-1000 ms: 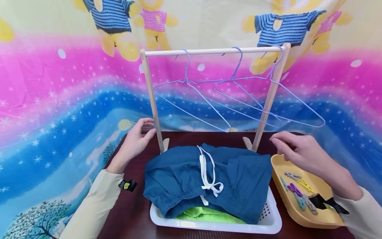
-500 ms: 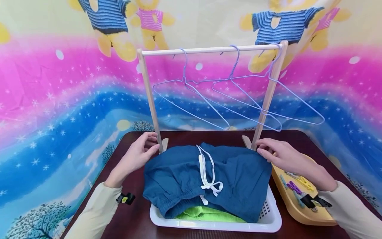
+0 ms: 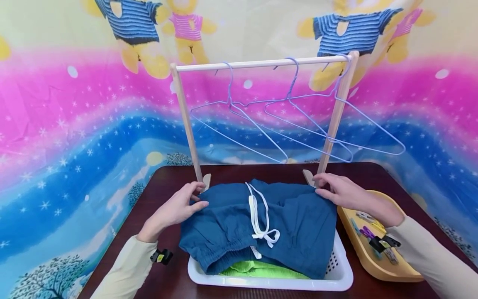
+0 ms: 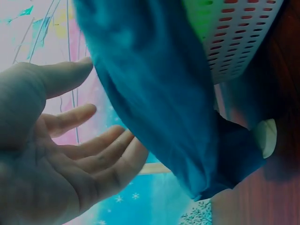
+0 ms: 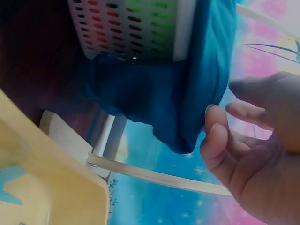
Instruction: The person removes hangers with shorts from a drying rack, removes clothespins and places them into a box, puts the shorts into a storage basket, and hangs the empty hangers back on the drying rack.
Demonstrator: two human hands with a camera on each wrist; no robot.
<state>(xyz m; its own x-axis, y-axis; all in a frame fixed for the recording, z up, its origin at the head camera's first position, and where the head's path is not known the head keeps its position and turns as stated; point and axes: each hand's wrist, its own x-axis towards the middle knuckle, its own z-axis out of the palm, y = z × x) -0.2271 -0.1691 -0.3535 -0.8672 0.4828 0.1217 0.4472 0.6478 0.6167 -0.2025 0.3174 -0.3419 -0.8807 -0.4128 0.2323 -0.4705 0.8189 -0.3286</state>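
A pair of dark blue pants (image 3: 220,218) with a tied white drawstring (image 3: 254,211) lies over a white basket (image 3: 269,284); their leg length cannot be told. Bright green cloth (image 3: 261,270) shows beneath them. My left hand (image 3: 179,207) is at the pants' left far corner, thumb apart from the loosely bent fingers. In the left wrist view its fingertips reach the cloth's edge without closing on it. At the opposite far corner is my right hand (image 3: 343,193), thumb and fingers spread, fingertips at the fabric's edge in the right wrist view.
Behind the basket stands a wooden rack (image 3: 261,64) with three lilac wire hangers (image 3: 239,145) on its bar. A yellow tray (image 3: 388,272) holding several clothespins (image 3: 367,232) sits to the right, partly under my right forearm. A patterned cloth (image 3: 93,166) surrounds the dark table (image 3: 164,182).
My right hand has come left and down from over the tray to the pants' right corner. The left hand has lowered from the rack's post to the left corner. The pants lie as before.
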